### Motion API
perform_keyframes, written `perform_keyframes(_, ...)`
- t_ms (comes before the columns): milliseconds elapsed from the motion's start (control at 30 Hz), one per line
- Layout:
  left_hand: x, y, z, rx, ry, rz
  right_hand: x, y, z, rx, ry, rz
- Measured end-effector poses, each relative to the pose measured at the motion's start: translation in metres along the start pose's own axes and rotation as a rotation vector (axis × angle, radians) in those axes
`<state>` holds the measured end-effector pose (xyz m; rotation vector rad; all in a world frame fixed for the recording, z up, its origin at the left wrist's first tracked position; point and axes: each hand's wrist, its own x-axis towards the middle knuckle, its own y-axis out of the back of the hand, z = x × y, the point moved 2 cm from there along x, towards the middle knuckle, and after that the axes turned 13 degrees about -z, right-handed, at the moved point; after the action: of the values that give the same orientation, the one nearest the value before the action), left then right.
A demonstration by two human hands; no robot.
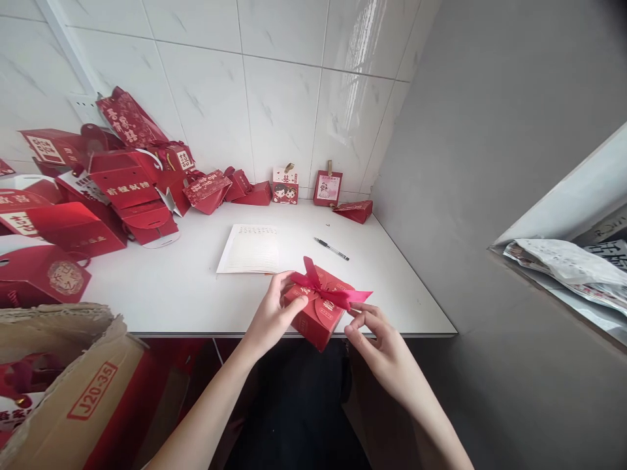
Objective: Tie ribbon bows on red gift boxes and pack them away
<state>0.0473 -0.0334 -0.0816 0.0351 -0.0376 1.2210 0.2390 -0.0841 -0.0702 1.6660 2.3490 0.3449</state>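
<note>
White and smooth, the desk (pixel 401 287) spreads across my feed, and at its near edge is the red printed card gift box (pixel 319 318). I judge it light, stiff along its folds but easily dented on its flat panels; I'd take it by the side edges with modest pressure. My left hand (pixel 273 314) clasps its left side, thumb on top, fingers at the edge. My right hand (pixel 379 336) is half curled beside its right side; I cannot tell whether finger and thumb pinch anything. The crimson-pink fabric ribbon bow (pixel 316 286) on top looks soft and slippery, best pinched near the knot.
</note>
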Motion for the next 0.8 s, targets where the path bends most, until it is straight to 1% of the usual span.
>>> perform_keyframes(67, 0.006, 0.006, -0.001, -0.012, -0.004, 0.022, -0.003, 0.002, 0.001, 0.015, -0.017, -0.009)
perform_keyframes(133, 0.012, 0.010, 0.000, 0.002, 0.013, 0.016, -0.004, 0.006, 0.003, 0.030, -0.074, 0.046)
perform_keyframes(200, 0.017, 0.012, 0.003, 0.013, 0.022, -0.028, -0.004, 0.008, 0.005, 0.030, -0.112, 0.113)
perform_keyframes(233, 0.020, 0.012, 0.004, 0.008, 0.023, -0.055, -0.003, 0.007, 0.004, 0.032, -0.109, 0.113)
perform_keyframes(300, 0.025, 0.013, 0.004, -0.006, 0.036, -0.083, -0.001, 0.002, 0.002, 0.040, -0.092, 0.048)
perform_keyframes(367, 0.030, 0.015, 0.002, -0.014, 0.069, -0.077, 0.000, -0.006, -0.001, 0.036, -0.095, -0.028)
perform_keyframes(433, 0.037, 0.017, 0.000, -0.031, 0.101, -0.076, 0.001, -0.013, -0.003, 0.029, -0.087, -0.051)
perform_keyframes(467, 0.040, 0.018, -0.001, -0.047, 0.108, -0.103, 0.001, -0.015, -0.005, 0.029, -0.068, -0.048)
perform_keyframes(567, 0.050, 0.017, 0.001, -0.074, 0.097, -0.240, 0.002, -0.022, -0.007, 0.050, -0.005, -0.053)
perform_keyframes(667, 0.057, 0.015, 0.006, -0.057, 0.100, -0.340, 0.001, -0.031, -0.010, 0.090, -0.044, -0.091)
perform_keyframes(733, 0.060, 0.014, 0.009, -0.032, 0.111, -0.378, 0.000, -0.038, -0.012, 0.077, -0.088, -0.117)
perform_keyframes(800, 0.060, 0.015, 0.010, 0.016, 0.115, -0.393, 0.001, -0.044, -0.016, 0.031, -0.090, -0.122)
